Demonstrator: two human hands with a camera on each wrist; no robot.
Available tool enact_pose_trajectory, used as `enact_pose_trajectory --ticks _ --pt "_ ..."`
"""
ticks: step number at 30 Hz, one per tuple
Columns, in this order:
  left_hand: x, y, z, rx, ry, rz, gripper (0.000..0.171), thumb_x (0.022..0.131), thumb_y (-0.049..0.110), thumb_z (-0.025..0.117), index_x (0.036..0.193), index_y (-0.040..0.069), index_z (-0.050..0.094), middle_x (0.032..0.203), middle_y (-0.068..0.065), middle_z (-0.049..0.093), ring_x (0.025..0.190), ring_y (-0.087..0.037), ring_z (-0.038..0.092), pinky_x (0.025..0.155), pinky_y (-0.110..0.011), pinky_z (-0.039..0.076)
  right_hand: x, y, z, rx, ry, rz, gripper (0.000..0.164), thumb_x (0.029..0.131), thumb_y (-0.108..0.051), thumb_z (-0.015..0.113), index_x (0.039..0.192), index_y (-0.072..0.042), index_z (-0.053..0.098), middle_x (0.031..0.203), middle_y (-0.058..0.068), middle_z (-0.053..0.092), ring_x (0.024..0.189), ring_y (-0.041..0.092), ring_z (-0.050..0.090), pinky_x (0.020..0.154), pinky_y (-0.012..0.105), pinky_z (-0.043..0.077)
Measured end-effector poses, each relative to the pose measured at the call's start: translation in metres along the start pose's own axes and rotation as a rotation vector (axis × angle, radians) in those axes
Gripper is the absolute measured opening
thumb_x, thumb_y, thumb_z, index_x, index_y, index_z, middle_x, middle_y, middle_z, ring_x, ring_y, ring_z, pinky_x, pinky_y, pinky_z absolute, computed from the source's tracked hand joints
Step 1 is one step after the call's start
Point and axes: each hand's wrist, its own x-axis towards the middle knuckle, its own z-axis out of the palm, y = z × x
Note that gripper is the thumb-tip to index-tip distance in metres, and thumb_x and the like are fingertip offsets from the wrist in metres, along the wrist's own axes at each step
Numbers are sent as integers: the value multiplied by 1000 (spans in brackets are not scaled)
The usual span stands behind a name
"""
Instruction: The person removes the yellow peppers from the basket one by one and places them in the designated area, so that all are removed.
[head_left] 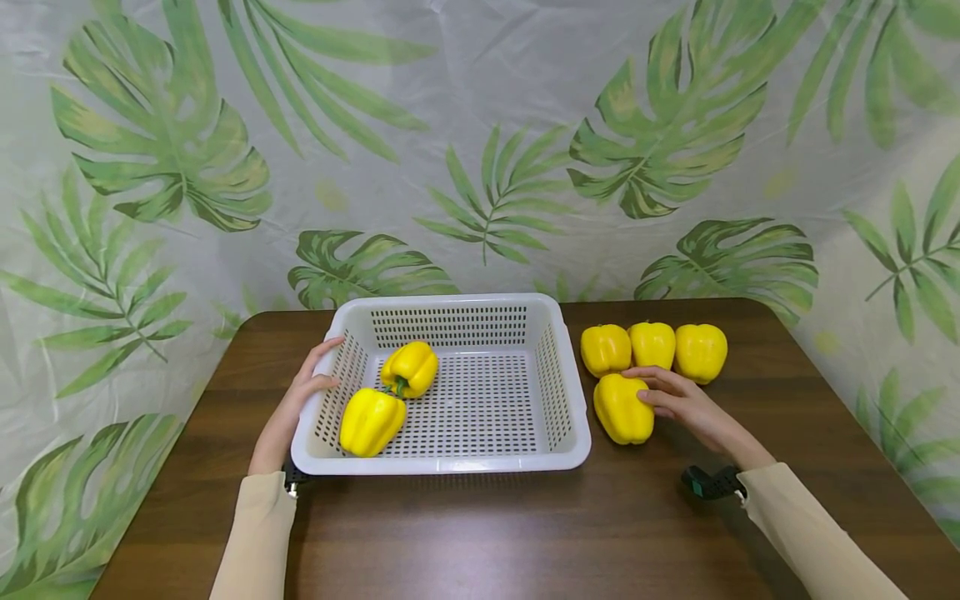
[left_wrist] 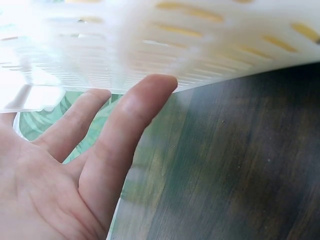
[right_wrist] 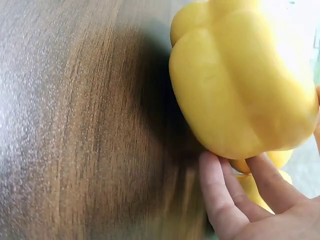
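In the head view, my left hand [head_left: 298, 400] holds the left side of a white perforated plastic basket [head_left: 441, 465], with fingertips over its rim. The left wrist view shows other fingers [left_wrist: 127, 130] against the outside of the slotted wall. To the basket's right, my right hand [head_left: 693, 408] grips a yellow bell pepper [head_left: 622, 410] by its right side. Fingertips [right_wrist: 212, 170] press that pepper's end in the right wrist view; whether it touches the table cannot be told. Inside the basket, two yellow bell peppers lie at the left, one nearer [head_left: 371, 423] and one farther [head_left: 411, 367].
Behind the held pepper, three more yellow peppers stand in a row: left [head_left: 605, 350], middle [head_left: 652, 345] and right [head_left: 701, 352]. All rests on a dark brown wooden table [head_left: 480, 533]. A leaf-patterned sheet [head_left: 510, 100] hangs behind it.
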Motion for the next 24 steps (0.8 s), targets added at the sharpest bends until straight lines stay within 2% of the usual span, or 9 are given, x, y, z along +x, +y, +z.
enact_pose_trajectory --ticks 7,11,18,24 --pt "-1 1 0 14 2 -12 58 95 4 35 149 23 23 156 -16 6 132 -44 22 90 -40 41 -2 -2 -2 -5 42 -4 47 99 -21 50 138 4 41 140 26 40 110 2 51 88 25 44" --pt "-1 0 0 13 2 -5 59 95 4 35 149 25 25 156 -17 6 131 -45 22 90 -42 41 -3 -5 -2 4 60 -22 47 99 -19 50 137 6 41 139 27 41 110 2 52 88 23 43" --pt "0 0 0 11 2 -6 58 95 4 35 148 26 26 156 -17 6 131 -45 22 88 -38 42 -3 -16 -2 9 98 -36 45 99 -20 51 135 6 43 135 23 48 112 8 53 88 21 43" --pt "0 0 1 18 3 -7 58 95 4 35 148 25 25 155 -17 7 131 -44 23 88 -39 42 2 -27 -2 51 118 -105 41 99 -16 51 131 8 44 128 17 52 113 12 56 89 18 43"
